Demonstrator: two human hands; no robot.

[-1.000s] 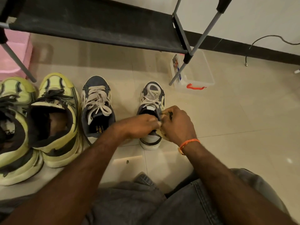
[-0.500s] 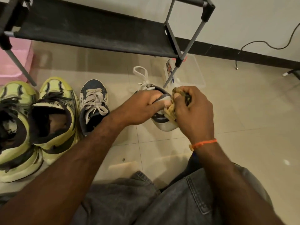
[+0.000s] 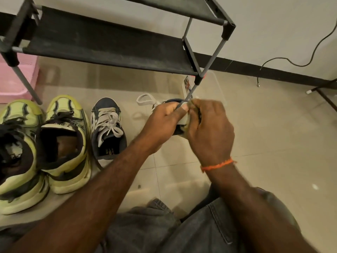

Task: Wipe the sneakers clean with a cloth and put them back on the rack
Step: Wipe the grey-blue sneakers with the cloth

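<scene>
Overhead, the black shoe rack (image 3: 109, 44) spans the top of the view, its fabric shelves bare where visible and its grey legs standing on the tiled floor (image 3: 273, 136). Below it, at the left, a pair of yellow-green sneakers (image 3: 63, 143) sits side by side on the floor, heels toward the person. Just to their right stands one navy sneaker (image 3: 107, 130) with white laces tied in a bow. A pink plastic bin (image 3: 16, 79) stands behind the rack's left leg; what it holds cannot be made out. A clear plastic box (image 3: 209, 88) lies on the floor behind the rack's right leg, with a printed label on its side and its contents unclear.

The second navy sneaker (image 3: 177, 130) is lifted off the floor, in front of the rack's right leg, its white lace loop hanging out to the left. The left hand (image 3: 164, 121) grips it at the collar. The right hand (image 3: 209, 128) is clenched around a yellowish cloth (image 3: 186, 127) pressed against the shoe's side.
</scene>
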